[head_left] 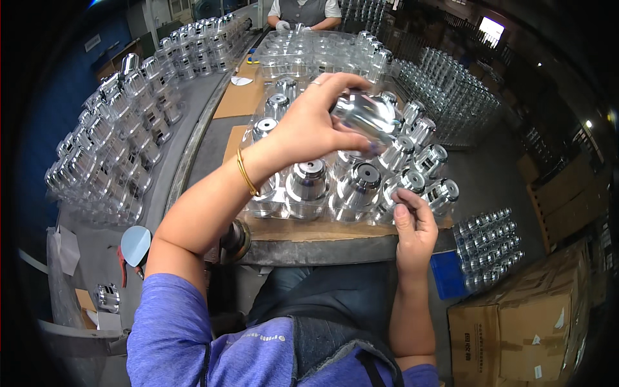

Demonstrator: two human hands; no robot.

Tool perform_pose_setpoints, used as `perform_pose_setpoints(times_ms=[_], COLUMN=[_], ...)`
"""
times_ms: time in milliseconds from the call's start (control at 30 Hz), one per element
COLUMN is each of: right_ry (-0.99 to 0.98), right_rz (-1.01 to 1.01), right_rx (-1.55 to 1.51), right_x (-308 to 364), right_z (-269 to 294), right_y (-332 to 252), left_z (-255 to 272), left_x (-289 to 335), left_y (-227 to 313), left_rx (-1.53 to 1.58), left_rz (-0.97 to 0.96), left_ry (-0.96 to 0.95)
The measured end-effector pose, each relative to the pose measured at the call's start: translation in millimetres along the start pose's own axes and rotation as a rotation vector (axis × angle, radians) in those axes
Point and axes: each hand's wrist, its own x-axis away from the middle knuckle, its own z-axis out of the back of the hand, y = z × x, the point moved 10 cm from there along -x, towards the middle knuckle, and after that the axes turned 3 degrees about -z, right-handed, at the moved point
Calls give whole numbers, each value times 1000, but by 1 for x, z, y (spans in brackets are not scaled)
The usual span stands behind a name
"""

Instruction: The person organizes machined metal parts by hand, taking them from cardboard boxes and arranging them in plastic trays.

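Raised over the middle of the bench, my left hand (316,122) is wrapped round a shiny metal cup-shaped part (366,117), tilted on its side and blurred. Below it, similar metal parts (307,187) stand with their narrow ends up in a clear plastic tray (261,209). My right hand (416,226) is at the tray's near right corner, beside a metal part (442,193). Its fingers are bent, with a gap between thumb and fingertips and nothing visible in them. Whether the fingertips touch the nearest part, I cannot tell.
Brown cardboard (309,230) lies under the tray. Stacked trays of metal parts (116,122) line the left side. A person in a vest (306,9) works across the bench. At right are a blue crate (446,274) and a large cardboard box (522,322).
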Motion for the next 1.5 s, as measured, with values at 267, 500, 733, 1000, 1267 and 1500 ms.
perform_pose_setpoints(times_ms=[267,500,733,1000,1267,1500], right_ry=[-99,-152,-182,-201,-228,-274], right_rz=[-27,-25,-36,-87,-191,-287], right_rx=[-37,-20,-78,-116,-45,-77], right_x=[-1,6,7,11,13,15], right_z=[-6,-12,-18,-23,-25,-34], right_y=[-1,-7,-13,-5,27,57], left_z=[3,18,46,39,43,13], left_x=[10,8,12,15,4,-4], left_y=[-75,-98,-143,-150,-165,-180], left_rx=[-340,-482,8,123,-154,-344], left_rz=[188,189,342,507,377,319], left_ry=[-154,-152,50,18,31,-105])
